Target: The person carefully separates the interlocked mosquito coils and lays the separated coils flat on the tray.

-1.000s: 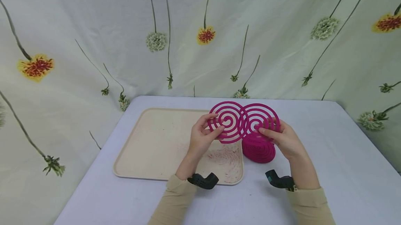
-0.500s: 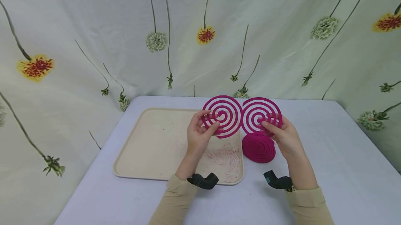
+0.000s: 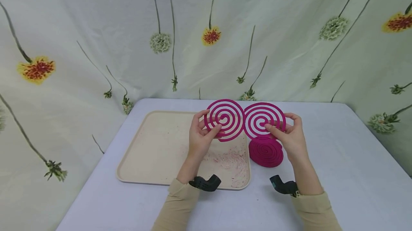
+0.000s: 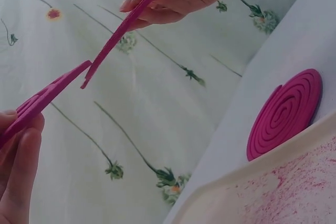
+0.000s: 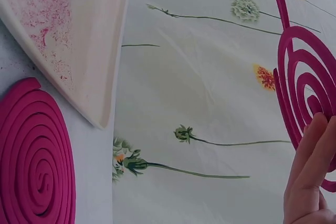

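Note:
Two magenta mosquito coils are held up side by side over the right end of the tray. My left hand (image 3: 199, 138) pinches the left coil (image 4: 48, 91) between thumb and fingers, near its centre and outer side. The right coil (image 4: 125, 29) is pinched the same way by my right hand (image 3: 294, 143). Their inner edges come right together in the head view, and the left wrist view shows both tilted, nearly edge-on. Below them a further magenta coil (image 3: 265, 152), its spiral tightly closed, lies on the table beside the tray.
A beige tray (image 3: 154, 148) lies on the left half of the white-covered table (image 3: 338, 159). Reddish crumbs (image 3: 232, 163) are scattered over its right end. Behind the table hangs a flower-printed cloth (image 3: 276, 38). Each wrist carries a black camera (image 3: 206, 183).
The two held coils overlapped a second ago, moved apart and rose, and are now edge to edge. Both hands have shifted slightly left. The coil on the table has stayed put.

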A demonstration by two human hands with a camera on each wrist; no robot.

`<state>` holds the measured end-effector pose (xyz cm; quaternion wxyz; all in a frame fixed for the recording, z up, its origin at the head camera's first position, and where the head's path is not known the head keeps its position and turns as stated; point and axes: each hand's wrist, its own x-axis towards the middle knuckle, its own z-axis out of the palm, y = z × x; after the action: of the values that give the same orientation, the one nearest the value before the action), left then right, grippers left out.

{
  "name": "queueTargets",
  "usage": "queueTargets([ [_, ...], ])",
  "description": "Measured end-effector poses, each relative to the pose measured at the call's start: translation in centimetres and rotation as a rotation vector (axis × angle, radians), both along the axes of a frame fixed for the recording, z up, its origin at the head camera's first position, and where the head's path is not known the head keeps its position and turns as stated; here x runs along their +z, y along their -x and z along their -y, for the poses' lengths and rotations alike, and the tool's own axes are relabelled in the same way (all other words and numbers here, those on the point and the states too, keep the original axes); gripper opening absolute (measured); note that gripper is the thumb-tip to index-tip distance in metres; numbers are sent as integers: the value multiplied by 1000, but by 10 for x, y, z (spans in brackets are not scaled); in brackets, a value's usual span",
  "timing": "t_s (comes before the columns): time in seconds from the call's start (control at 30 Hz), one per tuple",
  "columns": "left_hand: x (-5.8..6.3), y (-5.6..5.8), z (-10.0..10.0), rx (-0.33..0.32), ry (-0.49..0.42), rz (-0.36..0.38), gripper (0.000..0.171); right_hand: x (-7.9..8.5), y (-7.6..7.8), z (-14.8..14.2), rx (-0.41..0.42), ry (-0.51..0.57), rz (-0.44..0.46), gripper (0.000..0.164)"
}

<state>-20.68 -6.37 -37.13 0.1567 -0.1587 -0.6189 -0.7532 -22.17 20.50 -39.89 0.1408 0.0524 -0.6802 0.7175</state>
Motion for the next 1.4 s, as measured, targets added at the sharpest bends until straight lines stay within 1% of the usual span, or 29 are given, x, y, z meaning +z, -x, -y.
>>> queueTargets([
  [0.03, 3, -2, 1, 2, 2, 10, 54, 3, -2, 2, -21, 1, 10, 65],
  [0.07, 6, -4, 2, 5, 6, 18, 54, 12, -8, 7, -38, -5, 30, 63],
  [0.13, 13, -8, 4, 10, 12, 37, 54, 24, -16, 14, -41, -20, 39, 57],
  [0.17, 16, -10, 5, 14, 17, 47, 54, 27, -18, 16, -43, -27, 38, 55],
  [0.2, 18, -11, 6, 16, 20, 56, 54, 21, -14, 14, -37, -9, 23, 53],
  [0.27, 19, -11, 7, 23, 23, 71, 54, -1, 2, 5, -20, 33, -1, 52],
  [0.33, 14, -7, 9, 29, 20, 84, 56, -30, 22, -5, -29, 34, -26, 56],
  [0.4, 8, -1, 11, 33, 14, 95, 57, -54, 40, -13, -40, 59, -39, 57],
  [0.47, 2, 5, 13, 33, 8, 101, 58, -68, 50, -16, -65, 39, -37, 55],
  [0.53, -3, 10, 15, 25, 1, 98, 59, -74, 54, -15, -85, 24, -39, 49],
  [0.6, -5, 12, 17, 15, -6, 92, 59, -76, 56, -14, -98, -11, -21, 41],
  [0.63, -6, 12, 18, 14, -10, 95, 59, -76, 56, -14, -94, -32, -13, 41],
  [0.67, -6, 13, 20, 14, -12, 95, 58, -62, 45, -8, -46, -11, -22, 38],
  [0.77, -7, 15, 25, 24, -26, 103, 57, -62, 44, -7, 57, 9, -14, 42],
  [0.83, -8, 16, 29, 39, -38, 114, 57, -62, 44, -6, 102, 0, -21, 41],
  [0.87, -8, 18, 32, 49, -42, 121, 57, -63, 44, -5, 107, -22, -28, 40],
  [0.9, -9, 19, 35, 59, -47, 129, 58, -77, 55, -10, 66, -84, -23, 40],
  [1.0, -10, 22, 43, 89, -66, 149, 58, -76, 54, -6, -9, -242, -67, 35],
  [1.07, -11, 23, 48, 104, -70, 159, 58, -50, 37, 4, -37, -332, -55, 33],
  [1.1, -8, 22, 49, 111, -67, 172, 57, -35, 27, 9, -42, -367, -46, 33],
  [1.13, -8, 22, 51, 117, -64, 184, 57, -23, 18, 14, -35, -384, -45, 33],
  [1.17, -8, 23, 53, 122, -58, 197, 57, -22, 18, 15, -23, -403, -50, 32],
  [1.2, -9, 24, 55, 125, -51, 210, 58, -21, 17, 17, -14, -398, -38, 33],
  [1.23, -10, 25, 56, 129, -41, 227, 58, -21, 17, 20, -16, -395, -27, 35],
  [1.27, -12, 27, 57, 133, -34, 245, 59, -24, 17, 21, 13, -346, -38, 33],
  [1.3, -13, 28, 58, 136, -26, 263, 60, -37, 26, 19, 12, -318, -32, 34],
  [1.33, -18, 31, 60, 138, -22, 270, 61, -50, 35, 18, 10, -295, -31, 35],
  [1.37, -20, 32, 61, 138, -19, 284, 62, -63, 43, 17, 5, -276, -21, 36],
  [1.4, -22, 33, 61, 138, -17, 299, 62, -63, 43, 21, -2, -248, 4, 39],
])
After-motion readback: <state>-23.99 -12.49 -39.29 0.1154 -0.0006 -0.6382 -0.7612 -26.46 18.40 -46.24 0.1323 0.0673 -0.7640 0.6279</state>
